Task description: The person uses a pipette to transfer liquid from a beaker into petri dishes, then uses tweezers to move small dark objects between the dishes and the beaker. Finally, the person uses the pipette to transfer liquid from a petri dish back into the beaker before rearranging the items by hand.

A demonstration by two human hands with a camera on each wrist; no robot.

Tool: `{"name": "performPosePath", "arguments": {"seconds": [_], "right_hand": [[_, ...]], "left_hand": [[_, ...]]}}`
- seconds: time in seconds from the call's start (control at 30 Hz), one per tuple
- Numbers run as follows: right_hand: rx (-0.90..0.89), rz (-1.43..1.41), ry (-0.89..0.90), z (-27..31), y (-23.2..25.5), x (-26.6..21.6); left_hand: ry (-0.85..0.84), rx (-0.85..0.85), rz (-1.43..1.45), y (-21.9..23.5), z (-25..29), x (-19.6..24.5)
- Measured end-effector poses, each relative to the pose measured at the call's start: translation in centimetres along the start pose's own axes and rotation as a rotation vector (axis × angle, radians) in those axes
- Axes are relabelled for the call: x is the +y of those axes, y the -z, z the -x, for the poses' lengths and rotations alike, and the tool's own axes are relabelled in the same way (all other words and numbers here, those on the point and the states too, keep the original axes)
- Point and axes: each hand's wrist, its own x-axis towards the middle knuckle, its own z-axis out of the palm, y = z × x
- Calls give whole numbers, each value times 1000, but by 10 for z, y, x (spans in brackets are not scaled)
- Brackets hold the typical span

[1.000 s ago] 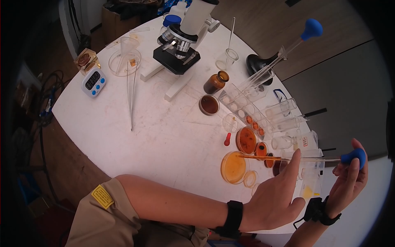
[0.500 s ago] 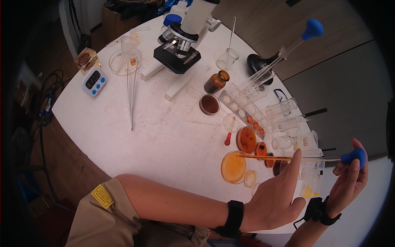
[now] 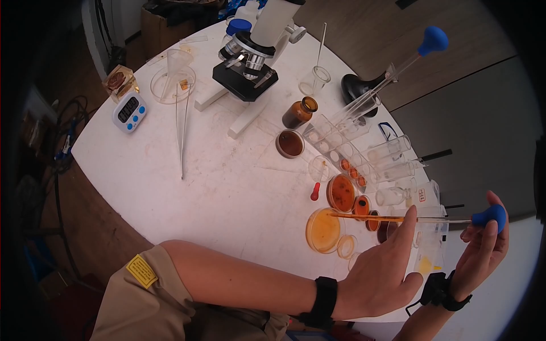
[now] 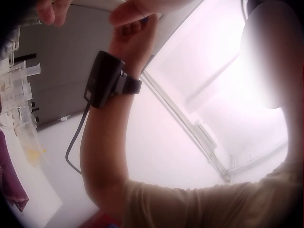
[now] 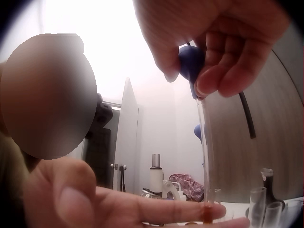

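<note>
My right hand (image 3: 483, 250) pinches the blue rubber bulb (image 3: 489, 219) of a long glass pipette (image 3: 364, 217). The bulb sits between thumb and fingers in the right wrist view. Orange-brown liquid fills the pipette's lower part. Its tip is over a petri dish (image 3: 323, 236) of yellow-orange liquid. Lower down the tube, my left hand (image 3: 378, 278) steadies it between two straight fingers; the index finger covers a short stretch of glass in the head view. In the left wrist view, the right hand (image 4: 135, 42) is partly hidden behind the left.
Dishes of darker orange liquid (image 3: 342, 193) and a red rubber bulb (image 3: 315, 191) lie beyond the petri dish. A clear tube rack (image 3: 341, 149), a brown bottle (image 3: 298, 113) and a microscope (image 3: 250, 74) stand farther back. Tweezers (image 3: 181, 136) and a timer (image 3: 130, 112) lie at left.
The orange-brown liquid reaches a little higher in the pipette, up to my left fingers. Both hands and the other things stay practically where they were.
</note>
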Motion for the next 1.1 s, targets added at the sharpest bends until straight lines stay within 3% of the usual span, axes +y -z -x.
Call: {"name": "performPosePath", "arguments": {"seconds": [0.13,0.4,1.1], "right_hand": [[1,9,6,0,2,2],[-1,21,13,-1,2,1],[-16,17,16,-1,5,2]], "left_hand": [[54,-37,5,3,0,4],[-71,30,-23,-2,0,-5],[-78,38,-47,-4,0,-7]]}}
